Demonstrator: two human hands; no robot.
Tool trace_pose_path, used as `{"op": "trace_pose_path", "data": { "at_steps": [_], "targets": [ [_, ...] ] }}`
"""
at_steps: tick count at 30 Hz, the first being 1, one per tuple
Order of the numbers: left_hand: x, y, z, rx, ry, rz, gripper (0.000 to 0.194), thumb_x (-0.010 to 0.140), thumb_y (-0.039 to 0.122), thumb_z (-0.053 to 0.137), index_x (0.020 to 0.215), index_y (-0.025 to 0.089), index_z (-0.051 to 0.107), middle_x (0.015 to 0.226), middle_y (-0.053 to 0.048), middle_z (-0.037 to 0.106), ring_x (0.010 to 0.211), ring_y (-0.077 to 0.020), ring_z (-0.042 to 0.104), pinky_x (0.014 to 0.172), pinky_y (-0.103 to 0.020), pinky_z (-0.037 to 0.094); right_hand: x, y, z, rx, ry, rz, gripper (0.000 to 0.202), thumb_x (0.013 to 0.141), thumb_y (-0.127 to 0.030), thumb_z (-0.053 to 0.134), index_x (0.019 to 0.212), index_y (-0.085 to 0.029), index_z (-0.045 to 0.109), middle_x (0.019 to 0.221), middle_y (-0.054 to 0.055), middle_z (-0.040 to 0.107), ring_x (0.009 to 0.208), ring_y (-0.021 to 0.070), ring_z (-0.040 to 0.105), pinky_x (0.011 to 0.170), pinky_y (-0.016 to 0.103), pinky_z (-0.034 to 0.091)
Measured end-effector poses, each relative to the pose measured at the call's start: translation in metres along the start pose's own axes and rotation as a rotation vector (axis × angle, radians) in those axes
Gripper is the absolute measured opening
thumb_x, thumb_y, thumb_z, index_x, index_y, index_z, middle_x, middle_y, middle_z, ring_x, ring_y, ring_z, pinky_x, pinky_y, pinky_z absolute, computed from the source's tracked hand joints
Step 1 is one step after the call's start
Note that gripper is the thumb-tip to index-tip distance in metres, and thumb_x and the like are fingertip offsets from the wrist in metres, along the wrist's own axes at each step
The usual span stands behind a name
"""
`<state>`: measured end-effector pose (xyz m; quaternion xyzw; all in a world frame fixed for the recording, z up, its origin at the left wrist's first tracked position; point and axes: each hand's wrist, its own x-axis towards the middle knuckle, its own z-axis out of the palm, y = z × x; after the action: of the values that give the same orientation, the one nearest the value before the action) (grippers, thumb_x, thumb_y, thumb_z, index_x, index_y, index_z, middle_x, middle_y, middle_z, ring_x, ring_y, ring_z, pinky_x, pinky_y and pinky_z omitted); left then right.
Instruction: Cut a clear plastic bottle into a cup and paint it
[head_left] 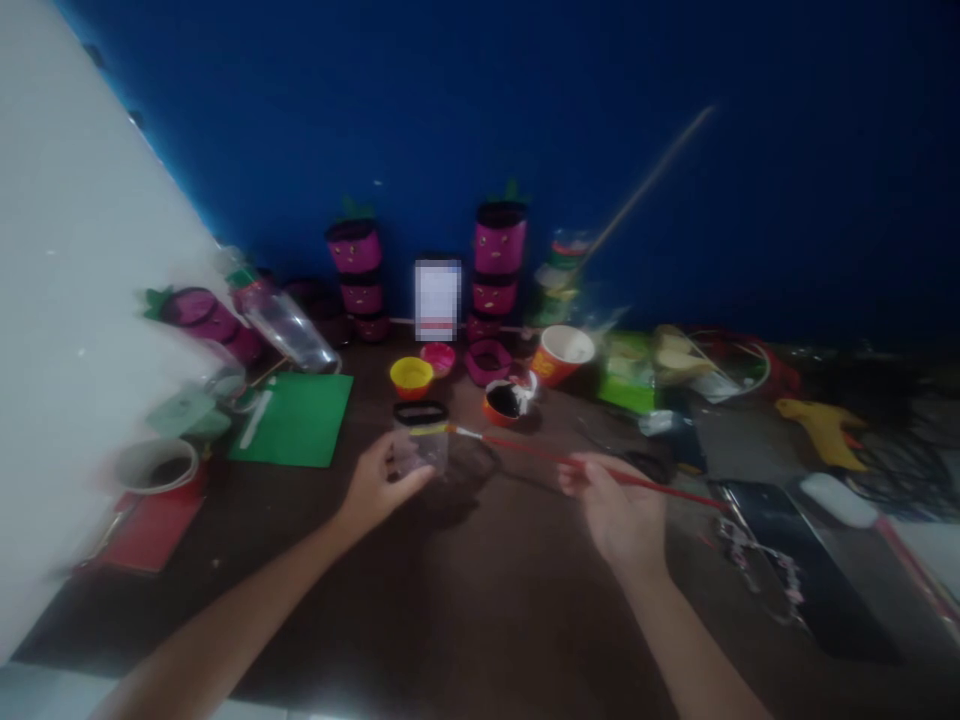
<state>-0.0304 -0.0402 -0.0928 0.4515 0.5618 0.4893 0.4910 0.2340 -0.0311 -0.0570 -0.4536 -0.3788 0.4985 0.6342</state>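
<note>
clear cup (420, 456): dark-rimmed, in the left grip (384, 482), between the thumb at its lower front and the fingers at its left side
paintbrush (525, 449): in the right grip (619, 512), its red handle running past the fingers on both sides; the yellow bristle end lies at the clear cup, just below the dark rim
left grip: curled around the clear cup, grasping it
right grip: pinched on the paintbrush handle, thumb and fingertips together
left forearm: entering from the lower left edge, slanting up and inward
right forearm: entering from the lower right, slanting up and to the left, the hand well apart from the other
small orange cup (501, 416): dark inside, beyond the paintbrush and between the two hands, near a yellow cup (412, 378)
dark phone (810, 570): on the desk (510, 630), right of the right forearm
bristle contact: cannot be told, the clear wall and blur obscuring it
cup base: partly behind the left thumb; whether it touches the desk is unclear
bright panel (438, 298): pixelated, its content unreadable
forearms: both cut off by the lower edge
</note>
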Motion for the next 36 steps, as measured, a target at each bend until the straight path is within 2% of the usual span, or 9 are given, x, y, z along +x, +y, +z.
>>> {"op": "trace_pose_path", "data": {
  "at_steps": [5, 11, 22, 30, 36],
  "targets": [
    [0.0, 0.001, 0.001, 0.017, 0.005, 0.008, 0.046, 0.057, 0.034, 0.078, 0.094, 0.014, 0.058, 0.092, -0.007, 0.064, 0.081, -0.0192, 0.065, 0.075, -0.033, 0.054, -0.002, -0.004, -0.001, 0.056, -0.022, 0.035, 0.014, 0.062, -0.033, 0.077, 0.067, -0.021, 0.071, 0.057, 0.004, 0.07, 0.049, 0.0144, 0.064, 0.043, 0.022, 0.049],
    [-0.001, 0.002, 0.002, 0.079, -0.032, 0.056, 0.042, 0.061, 0.033, 0.077, 0.093, 0.014, 0.058, 0.091, -0.006, 0.062, 0.083, -0.0182, 0.063, 0.077, -0.032, 0.053, -0.01, 0.001, 0.012, 0.054, -0.094, 0.087, 0.017, 0.065, -0.035, 0.076, 0.069, -0.02, 0.071, 0.057, 0.003, 0.069, 0.049, 0.014, 0.063, 0.043, 0.022, 0.048],
    [0.0, 0.0, 0.001, 0.029, -0.012, 0.012, 0.045, 0.058, 0.033, 0.078, 0.095, 0.015, 0.059, 0.091, -0.007, 0.065, 0.083, -0.0194, 0.065, 0.076, -0.033, 0.054, -0.002, 0.01, 0.005, 0.04, -0.003, 0.08, 0.019, 0.061, -0.035, 0.079, 0.069, -0.02, 0.071, 0.058, 0.003, 0.069, 0.049, 0.0137, 0.063, 0.046, 0.025, 0.05],
    [0.001, 0.0, -0.001, -0.01, 0.013, -0.005, 0.045, 0.059, 0.035, 0.077, 0.095, 0.014, 0.059, 0.092, -0.008, 0.066, 0.082, -0.0206, 0.066, 0.076, -0.035, 0.055, 0.003, 0.004, -0.001, 0.052, 0.028, 0.026, 0.014, 0.063, -0.031, 0.076, 0.066, -0.02, 0.07, 0.057, 0.003, 0.068, 0.05, 0.0133, 0.063, 0.044, 0.022, 0.048],
    [0.0, 0.003, 0.0, 0.001, -0.005, -0.012, 0.047, 0.059, 0.034, 0.077, 0.097, 0.014, 0.059, 0.093, -0.009, 0.066, 0.084, -0.0211, 0.066, 0.077, -0.036, 0.054, -0.006, 0.0, 0.0, 0.035, -0.129, 0.006, 0.01, 0.064, -0.029, 0.075, 0.069, -0.021, 0.071, 0.064, 0.003, 0.069, 0.054, 0.0145, 0.064, 0.047, 0.024, 0.051]
  ]
}}
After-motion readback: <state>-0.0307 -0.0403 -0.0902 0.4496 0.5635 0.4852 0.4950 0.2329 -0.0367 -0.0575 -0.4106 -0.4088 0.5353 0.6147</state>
